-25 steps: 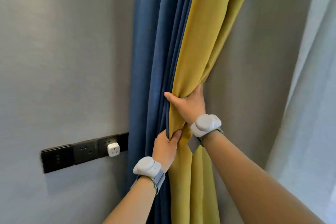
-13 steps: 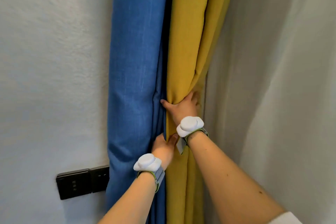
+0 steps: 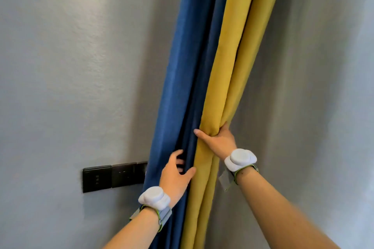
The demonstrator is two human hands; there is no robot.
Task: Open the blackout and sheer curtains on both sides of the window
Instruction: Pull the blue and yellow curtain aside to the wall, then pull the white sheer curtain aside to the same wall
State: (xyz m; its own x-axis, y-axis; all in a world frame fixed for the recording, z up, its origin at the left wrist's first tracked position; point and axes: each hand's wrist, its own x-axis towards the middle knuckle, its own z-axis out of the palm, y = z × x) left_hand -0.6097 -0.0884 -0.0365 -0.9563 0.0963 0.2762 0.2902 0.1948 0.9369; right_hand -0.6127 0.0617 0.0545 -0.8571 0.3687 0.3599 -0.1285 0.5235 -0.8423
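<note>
The blackout curtain point(image 3: 204, 79) hangs gathered into a tall bundle against the grey wall point(image 3: 70, 66), its blue folds on the left and its yellow folds on the right, leaning slightly rightward toward the top. The right hand point(image 3: 217, 140) wraps around the yellow folds partway up, thumb stretched left across the seam where blue meets yellow, fingers curled behind the cloth and clamped on it. Lower and nearer, the left hand point(image 3: 175, 175) lies loosely spread against the blue folds, fingertips tucked into a crease, thumb touching the yellow edge; it presses rather than grips and has nothing enclosed. Each wrist carries a pale band with a rounded pod. A dark switch and socket panel point(image 3: 113, 176) sits on the wall just left of the bundle, its right end hidden behind the blue cloth.

The fabric looks thick and soft, probably fairly heavy for a curtain (it drapes in full rounded rolls), so it should bunch easily but spring back if released. The best hold seems to be around the whole gathered bundle at about waist height, not a single edge. To the right hangs pale grey cloth point(image 3: 313, 107), possibly the sheer.
</note>
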